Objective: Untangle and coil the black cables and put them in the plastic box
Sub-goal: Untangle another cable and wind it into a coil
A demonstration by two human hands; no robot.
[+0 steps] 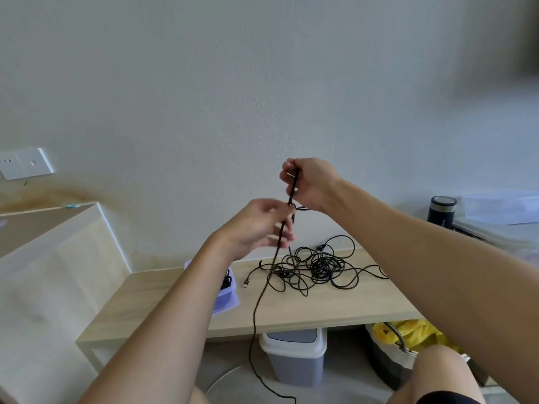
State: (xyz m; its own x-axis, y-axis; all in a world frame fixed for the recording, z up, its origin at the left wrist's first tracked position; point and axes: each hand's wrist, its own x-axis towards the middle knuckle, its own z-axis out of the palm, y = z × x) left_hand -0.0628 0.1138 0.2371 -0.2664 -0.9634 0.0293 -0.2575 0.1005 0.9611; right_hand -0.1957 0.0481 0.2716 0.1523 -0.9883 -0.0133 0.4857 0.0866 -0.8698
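The right hand (312,182), higher, curls round a thin black cable (255,316); the left hand (259,225) just below seems to pinch the same strand (blur hides the grip). The strand runs nearly upright between them, its tail dropping near. The translucent lilac plastic box (226,295) sits lower left, nearer the left hand, with the tangle of black cables (318,266) right of it.

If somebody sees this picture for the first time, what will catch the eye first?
Two raised hands in the centre: the right hand above the left hand, both holding one black cable that hangs down past the table edge. Behind them, a black tangle lies on the table, with the box to its left.
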